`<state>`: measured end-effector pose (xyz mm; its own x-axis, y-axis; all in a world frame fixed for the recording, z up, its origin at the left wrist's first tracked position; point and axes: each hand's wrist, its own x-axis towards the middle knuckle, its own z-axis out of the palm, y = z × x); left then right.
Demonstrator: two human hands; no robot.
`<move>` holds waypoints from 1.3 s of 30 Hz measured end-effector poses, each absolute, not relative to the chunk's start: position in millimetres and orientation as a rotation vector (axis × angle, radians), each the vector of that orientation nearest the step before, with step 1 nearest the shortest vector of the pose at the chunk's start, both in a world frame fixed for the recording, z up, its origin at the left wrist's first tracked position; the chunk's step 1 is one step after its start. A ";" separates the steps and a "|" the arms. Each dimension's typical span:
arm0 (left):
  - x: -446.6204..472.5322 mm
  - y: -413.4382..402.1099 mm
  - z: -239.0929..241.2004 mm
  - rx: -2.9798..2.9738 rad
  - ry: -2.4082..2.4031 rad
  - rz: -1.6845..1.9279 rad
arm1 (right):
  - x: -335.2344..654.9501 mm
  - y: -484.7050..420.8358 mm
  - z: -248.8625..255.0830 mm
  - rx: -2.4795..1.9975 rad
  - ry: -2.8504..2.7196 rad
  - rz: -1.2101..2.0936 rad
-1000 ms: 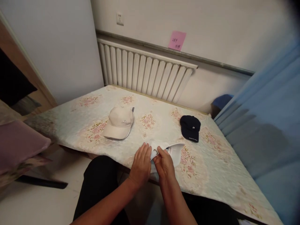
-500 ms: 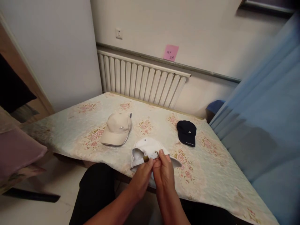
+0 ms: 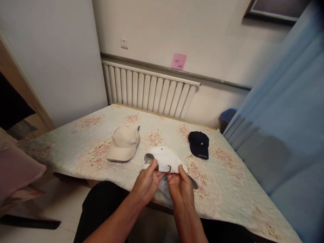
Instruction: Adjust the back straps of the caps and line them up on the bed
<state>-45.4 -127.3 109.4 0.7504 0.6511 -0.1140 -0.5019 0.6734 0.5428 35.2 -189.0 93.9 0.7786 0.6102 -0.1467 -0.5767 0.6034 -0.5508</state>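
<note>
Both hands hold a white baseball cap [image 3: 168,157] just above the near edge of the bed, its back strap and brass-coloured buckle facing me and its brim pointing right. My left hand [image 3: 148,182] pinches the strap near the buckle, thumb on top. Along the cap's lower rim, right of the strap, my right hand [image 3: 181,185] grips with the thumb over the fabric and the fingers beneath. Behind to the left lies a beige cap [image 3: 123,141] with a small logo. A dark navy cap [image 3: 199,143] rests farther right, brim toward me.
A flowered cover [image 3: 227,189] spreads over the bed. Behind it a white radiator [image 3: 149,87] runs along the wall under a pipe, with a pink note [image 3: 179,61] above. A blue curtain [image 3: 283,118] hangs at the right, and a pink cloth [image 3: 20,165] at the left.
My hands have moved apart along the strap: the left to the left onto the buckle area, the right to the right onto the cap's rim. The view has shifted slightly.
</note>
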 end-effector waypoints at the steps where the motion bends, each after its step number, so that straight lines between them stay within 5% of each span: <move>1: -45.2 -126.9 111.7 0.494 0.325 0.662 | 34.4 -189.2 93.9 -0.608 -0.067 0.687; 20: -30.2 -156.5 101.1 0.322 0.478 0.560 | 37.8 -203.1 76.1 -0.961 -0.110 0.424; 39: -20.9 -170.3 108.4 0.389 0.423 0.561 | 24.2 -208.6 77.2 -0.796 -0.182 0.555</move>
